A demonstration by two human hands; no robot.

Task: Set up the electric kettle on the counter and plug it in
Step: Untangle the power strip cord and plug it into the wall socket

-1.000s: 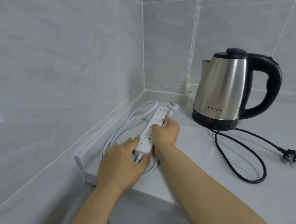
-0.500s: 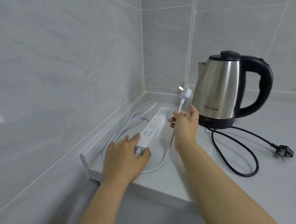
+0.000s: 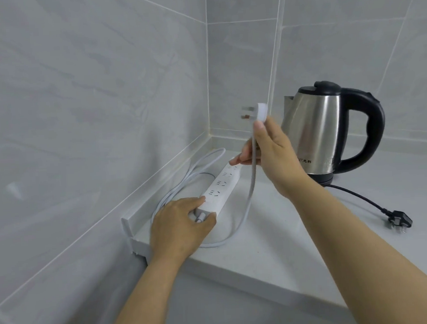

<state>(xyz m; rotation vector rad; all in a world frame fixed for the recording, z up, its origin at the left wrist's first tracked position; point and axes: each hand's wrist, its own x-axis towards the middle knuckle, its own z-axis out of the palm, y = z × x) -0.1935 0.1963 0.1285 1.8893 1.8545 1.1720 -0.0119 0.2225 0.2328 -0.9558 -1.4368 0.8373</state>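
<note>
Stainless-steel electric kettle (image 3: 316, 134) with a black handle stands upright on its base at the back of the pale table (image 3: 302, 256), near the tiled corner. Its black cord (image 3: 359, 197) trails right across the table to a black plug (image 3: 398, 222) lying loose, connected to nothing. The left hand (image 3: 179, 230) grips the near end of a white power strip (image 3: 221, 186) lying on the table. The right hand (image 3: 269, 150) is raised above the strip, pinching the strip's white cable (image 3: 252, 184) just below its white plug (image 3: 335, 107), whose prongs point left toward the wall.
</note>
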